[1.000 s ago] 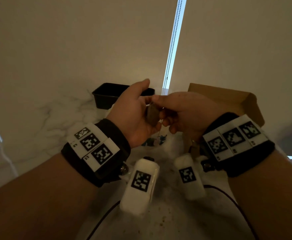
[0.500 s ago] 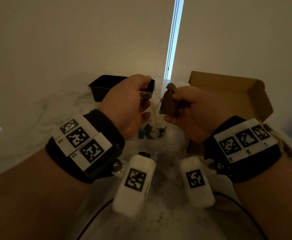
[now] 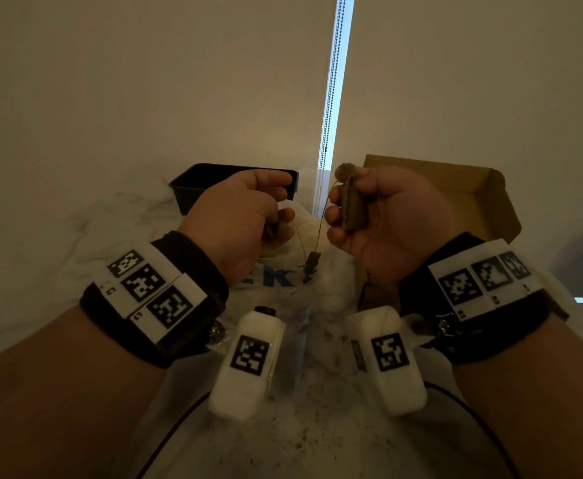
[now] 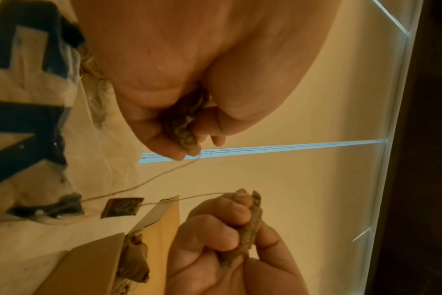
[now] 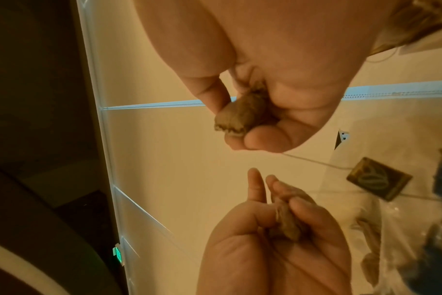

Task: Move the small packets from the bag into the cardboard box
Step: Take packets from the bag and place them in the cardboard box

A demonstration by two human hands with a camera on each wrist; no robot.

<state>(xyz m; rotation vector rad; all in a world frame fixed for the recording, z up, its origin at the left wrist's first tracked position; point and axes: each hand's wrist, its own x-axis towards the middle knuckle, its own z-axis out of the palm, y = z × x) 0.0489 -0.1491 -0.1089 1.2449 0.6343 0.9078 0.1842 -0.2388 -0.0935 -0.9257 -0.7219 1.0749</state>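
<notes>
Marble tabletop (image 3: 75, 236), both grips raised, each pinching one packet.
Strings between right grip (image 3: 386, 219) and left grip (image 3: 245, 216) look crossed; parting could snag them.

Bag (image 3: 283, 288) on bench (image 3: 75, 236), mid-bench. Tray (image 3: 193, 191) behind bag, toward far edge. Cardboard box (image 3: 473, 202) right of bag. Left hand (image 3: 241, 219) and right hand (image 3: 386, 219) above bag, each gripping packet (image 3: 350, 205); tag (image 3: 312, 259) hanging between hands.
</notes>
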